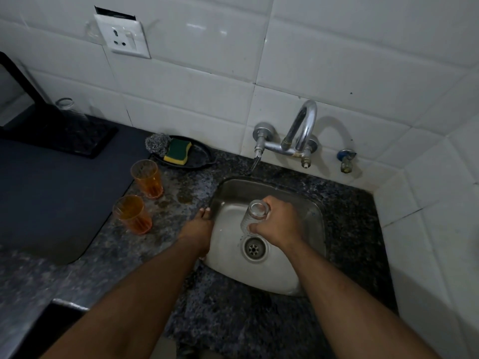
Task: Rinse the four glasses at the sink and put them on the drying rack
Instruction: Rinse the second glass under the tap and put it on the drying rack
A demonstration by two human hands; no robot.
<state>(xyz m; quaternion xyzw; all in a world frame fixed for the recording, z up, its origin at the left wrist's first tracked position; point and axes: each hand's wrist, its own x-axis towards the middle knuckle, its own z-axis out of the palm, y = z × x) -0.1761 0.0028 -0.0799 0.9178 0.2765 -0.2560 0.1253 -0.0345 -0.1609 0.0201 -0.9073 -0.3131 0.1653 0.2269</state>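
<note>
My right hand (278, 224) grips a clear glass (252, 213) upside down and tilted over the steel sink (305, 203), just above the drain (254, 248). My left hand (198, 230) rests on the sink's left rim, fingers curling over the edge, holding nothing. Two orange glasses stand upright on the counter left of the sink, one farther back (147, 178) and one nearer (132, 214). A dark drying mat (51, 193) lies at the far left. No water runs from the tap (302, 130).
A black dish (199, 154) with a yellow-green sponge (178, 151) and steel scrubber (156, 144) sits behind the orange glasses. A clear jar (64, 103) and black stand (39, 120) are at the back left. White tiled walls close in the back and right.
</note>
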